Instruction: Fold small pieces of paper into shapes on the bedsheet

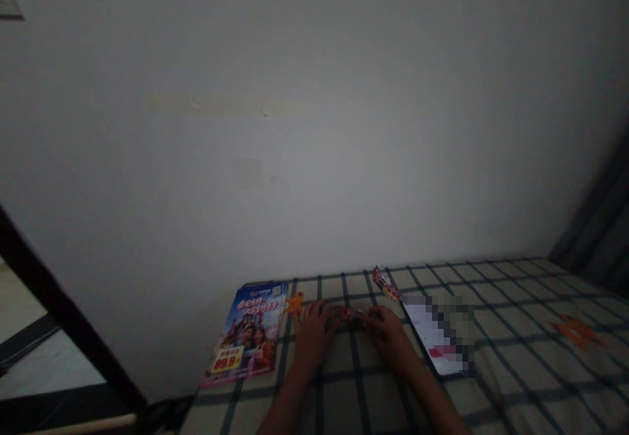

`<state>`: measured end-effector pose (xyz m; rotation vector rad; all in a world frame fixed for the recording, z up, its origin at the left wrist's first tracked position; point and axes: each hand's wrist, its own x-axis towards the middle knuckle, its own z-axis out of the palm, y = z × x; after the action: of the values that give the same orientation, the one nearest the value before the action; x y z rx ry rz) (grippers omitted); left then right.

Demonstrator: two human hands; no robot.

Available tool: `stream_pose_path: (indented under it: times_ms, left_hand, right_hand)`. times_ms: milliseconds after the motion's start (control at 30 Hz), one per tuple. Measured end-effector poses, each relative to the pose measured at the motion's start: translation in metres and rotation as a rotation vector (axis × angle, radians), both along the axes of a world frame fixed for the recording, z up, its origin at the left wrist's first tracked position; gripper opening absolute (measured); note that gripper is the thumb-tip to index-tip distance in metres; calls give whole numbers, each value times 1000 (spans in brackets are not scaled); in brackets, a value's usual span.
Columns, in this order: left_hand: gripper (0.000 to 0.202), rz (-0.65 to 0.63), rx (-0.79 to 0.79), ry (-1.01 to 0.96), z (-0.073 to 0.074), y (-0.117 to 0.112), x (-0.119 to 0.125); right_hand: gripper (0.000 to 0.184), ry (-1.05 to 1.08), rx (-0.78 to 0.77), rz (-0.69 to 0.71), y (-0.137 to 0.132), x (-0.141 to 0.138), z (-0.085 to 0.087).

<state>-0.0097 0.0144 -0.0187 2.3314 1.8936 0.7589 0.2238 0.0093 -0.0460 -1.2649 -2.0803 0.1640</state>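
Observation:
A small red-and-white wrapper (pixel 354 315) lies between my two hands, low over the checked cloth. At its right end, the thumb and fingers of my right hand (pixel 387 330) are closed on it. My left hand (pixel 314 331) meets its left end with thumb and forefinger, while its other fingers are spread and bent on the cloth. Just left of that hand is an orange cut-out piece (pixel 295 302), partly behind the fingers. A second, longer red-and-purple wrapper (pixel 386 284) lies beyond my right hand. Dim light hides fine details of the grip.
A leaflet (pixel 250 330) with a printed price lies at the left edge of the checked cloth (pixel 339 396). Right of my right arm is a phone (pixel 432 337), partly pixelated. Another orange piece (pixel 577 330) lies far right. A white wall (pixel 344 160) rises behind.

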Motion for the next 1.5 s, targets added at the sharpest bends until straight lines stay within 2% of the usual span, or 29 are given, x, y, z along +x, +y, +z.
stream_pose_path:
  times_ms: [267,400,467,667,767,933,1033,1200,1400,1500]
  left_hand:
    - [39,12,-9,-48,7,-4,1]
    - [29,-21,-5,-41,4,-3,1]
    - [24,-26,-6,-38,2,-3,0]
    - [19,-20,-19,-57,2,-3,-1]
    - [18,-22,-27,-68,3,-3,-1]
    - [15,-30,-32,-88,5,-3,-2]
    - [15,-34,-58,-101,6,-3,-2]
    - [14,-40,-86,-153,9,-3,-2]
    - [13,-37,-100,-203,5,1,-4]
    - [12,-24,-71,-241,4,3,-5]
  right_hand:
    - [29,43,-29,20,-1,0,-1]
    - [28,50,-8,39,0,2,1]
    - [28,44,58,-42,1,4,0]
    - [29,-45,236,-504,4,13,2]
    - [34,-112,238,-610,8,17,10]
    - [31,-154,222,-686,25,26,24]
    - [29,-165,231,-693,37,30,26]
    - [26,-134,128,-657,49,31,24]
    - [26,-16,121,-563,48,28,22]
    - [25,22,70,-468,42,25,21]
